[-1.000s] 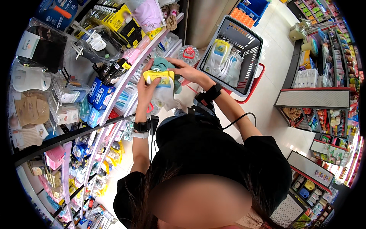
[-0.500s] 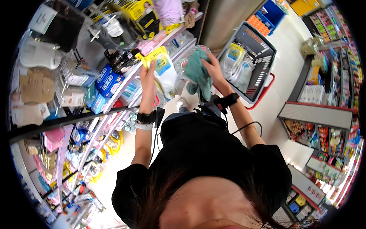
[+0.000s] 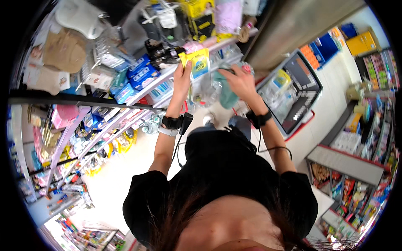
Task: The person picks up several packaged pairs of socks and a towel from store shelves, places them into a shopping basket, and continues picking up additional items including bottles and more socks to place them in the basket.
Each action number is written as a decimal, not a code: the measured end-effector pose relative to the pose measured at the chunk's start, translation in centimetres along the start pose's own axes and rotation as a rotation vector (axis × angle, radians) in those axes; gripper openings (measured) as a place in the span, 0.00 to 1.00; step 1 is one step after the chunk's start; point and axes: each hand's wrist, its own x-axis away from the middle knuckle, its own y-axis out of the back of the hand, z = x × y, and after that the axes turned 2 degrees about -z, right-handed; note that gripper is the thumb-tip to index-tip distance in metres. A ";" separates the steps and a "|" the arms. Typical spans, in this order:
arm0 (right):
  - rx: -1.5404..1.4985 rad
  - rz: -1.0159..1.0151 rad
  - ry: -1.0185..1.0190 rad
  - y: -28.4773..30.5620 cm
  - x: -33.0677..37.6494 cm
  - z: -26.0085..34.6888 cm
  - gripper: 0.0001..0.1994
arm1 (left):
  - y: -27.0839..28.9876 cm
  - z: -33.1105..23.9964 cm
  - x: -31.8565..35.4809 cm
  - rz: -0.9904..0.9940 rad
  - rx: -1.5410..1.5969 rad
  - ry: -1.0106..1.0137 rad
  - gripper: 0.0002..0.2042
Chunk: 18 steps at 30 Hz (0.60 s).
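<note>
In my left hand (image 3: pixel 182 80) is a flat pack (image 3: pixel 198 62) with a yellow header card, a blue label and a whitish lower part. My fingers close on its left edge, in front of the shelf. Just right of it, my right hand (image 3: pixel 243 85) grips a soft green cloth item (image 3: pixel 227 95), which hangs below the fingers. What kind of cloth item it is cannot be made out. Clear, crinkled plastic shows between the two hands, partly hidden and blurred. A dark grey shopping basket (image 3: pixel 317 80) stands to the right of my right hand, holding a similar yellow-topped pack and clear-wrapped things.
Store shelves (image 3: pixel 165 76) on the left carry blue packets (image 3: pixel 144 74), hanging packs and boxes. A metallic column (image 3: pixel 289 29) rises behind the basket. Blue crates (image 3: pixel 327 47) sit beyond it. More stocked shelving (image 3: pixel 347 165) lines the right side.
The view has swung, so shelf, hands and basket now appear farther right. Both hands keep their hold. The green cloth is turned and more covered by my right hand.
</note>
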 end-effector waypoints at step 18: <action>-0.272 0.151 -0.215 -0.4 4.4 -0.9 0.18 | 8.5 -1.9 -13.7 -0.267 -0.375 -0.402 0.14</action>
